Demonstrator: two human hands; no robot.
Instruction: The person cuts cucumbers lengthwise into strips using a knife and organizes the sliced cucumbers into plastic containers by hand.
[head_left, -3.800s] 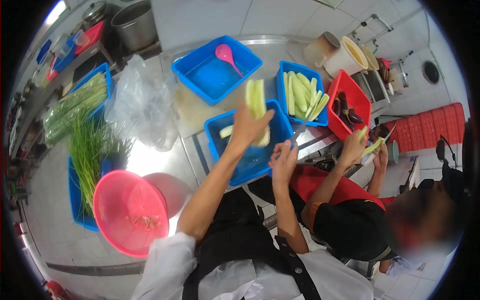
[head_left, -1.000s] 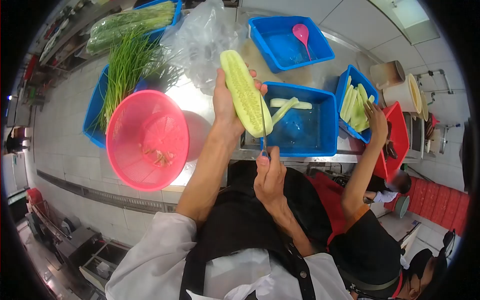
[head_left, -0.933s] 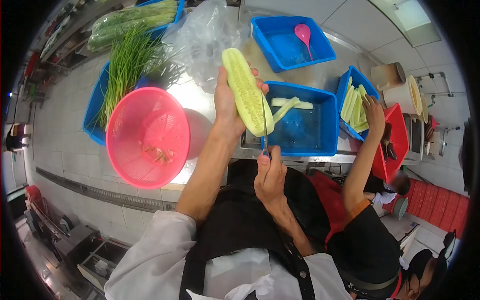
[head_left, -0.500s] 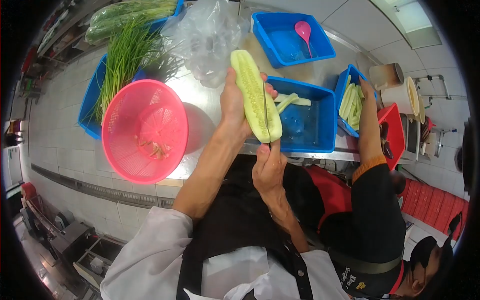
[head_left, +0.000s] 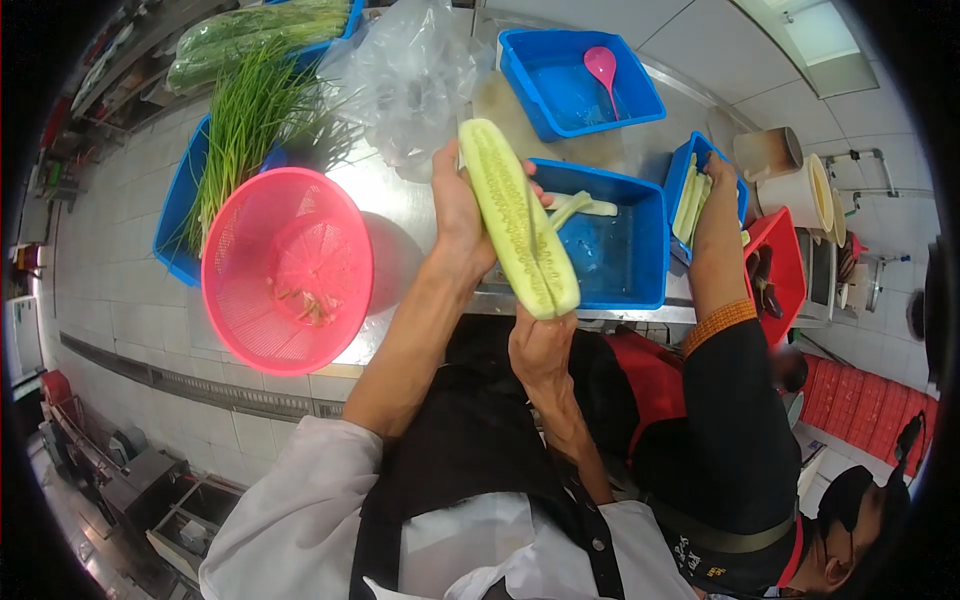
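The pale green vegetable (head_left: 512, 222) hides most of the left hand's (head_left: 461, 215) fingers and the right hand's (head_left: 543, 348) fingertips; a blade between them is possibly there, but unclear. The top edge crops the plastic bag (head_left: 405, 85).

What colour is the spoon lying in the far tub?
The spoon is pink, best seen in the head view.

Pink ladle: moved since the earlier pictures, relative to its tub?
No. The pink ladle lies as before in its blue tub, handle against the near wall; only the camera view has shifted.
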